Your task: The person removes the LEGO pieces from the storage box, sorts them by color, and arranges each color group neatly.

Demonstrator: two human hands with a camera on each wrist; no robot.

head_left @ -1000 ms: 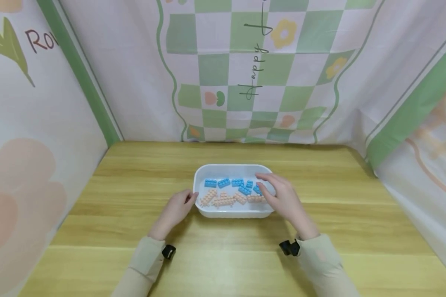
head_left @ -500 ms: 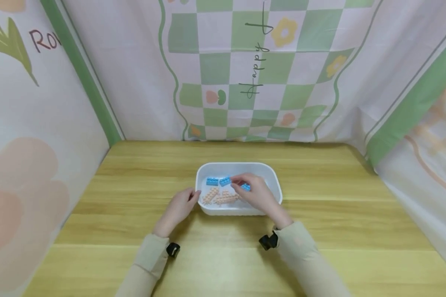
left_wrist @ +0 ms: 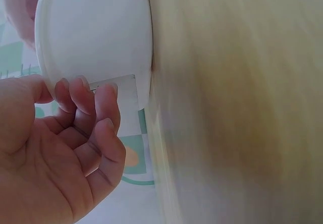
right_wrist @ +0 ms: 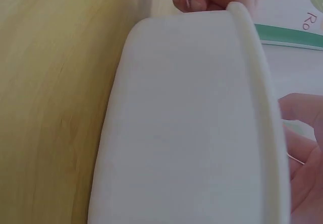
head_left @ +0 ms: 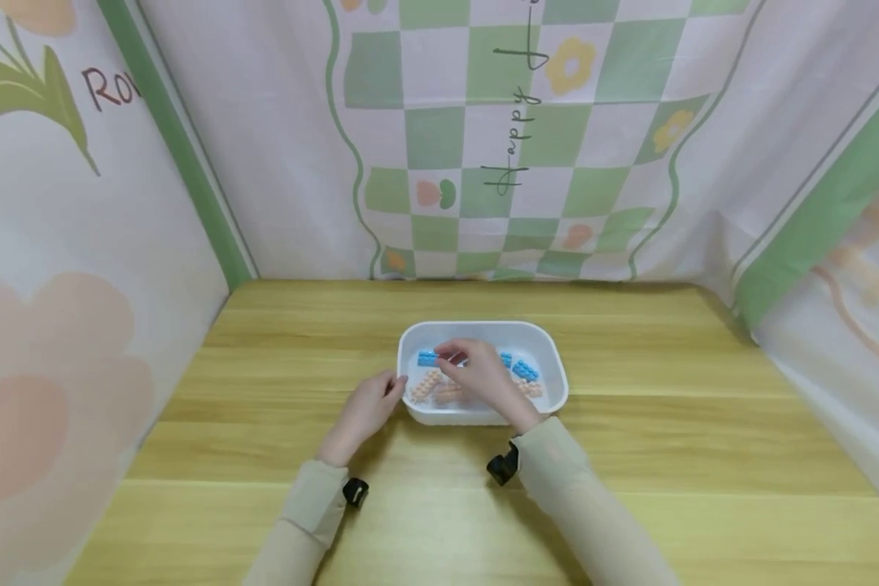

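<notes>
Left hand (head_left: pixel 369 405) pinches white tray (head_left: pixel 461 417) at its rim; right hand (head_left: pixel 478 374) hovers over blue bricks (head_left: pixel 525 371), grip undeterminable.

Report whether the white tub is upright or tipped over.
Upright: the white tub stands on the wooden table with its open top facing up, and blue bricks lie inside.

White tray (right_wrist: pixel 186 123), blue bricks (head_left: pixel 526 371)
</notes>
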